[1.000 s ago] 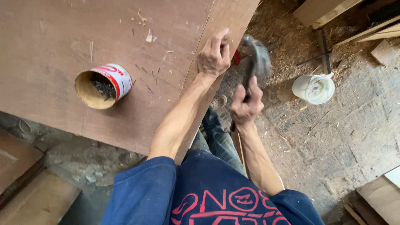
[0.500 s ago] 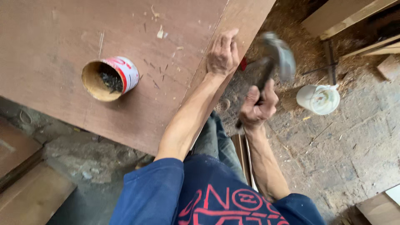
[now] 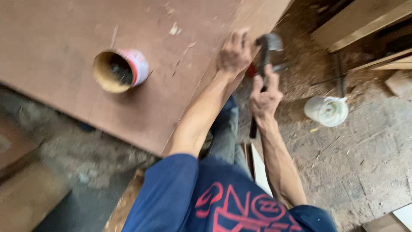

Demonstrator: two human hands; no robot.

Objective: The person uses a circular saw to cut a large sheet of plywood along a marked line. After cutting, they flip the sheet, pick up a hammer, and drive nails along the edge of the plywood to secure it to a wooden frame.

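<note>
My right hand (image 3: pixel 265 96) grips the dark handle of a hammer (image 3: pixel 267 46), whose grey metal head is up beside the right edge of a large brown plywood board (image 3: pixel 64 38). My left hand (image 3: pixel 234 53) rests on that board edge, fingers curled, just left of the hammer head. Whether the fingers pinch a nail is hidden by blur. A small red thing (image 3: pixel 251 71) shows between my two hands.
An open tin can (image 3: pixel 120 71) with a red and white label lies on the board. A white plastic tub (image 3: pixel 327 111) stands on the sawdust-strewn stone floor at right. Timber pieces (image 3: pixel 356 21) lie at top right; wooden boards (image 3: pixel 25 193) at lower left.
The hammer head has swung from farther right in toward the board edge beside my left hand. My view has shifted slightly; my left hand stays on the edge.
</note>
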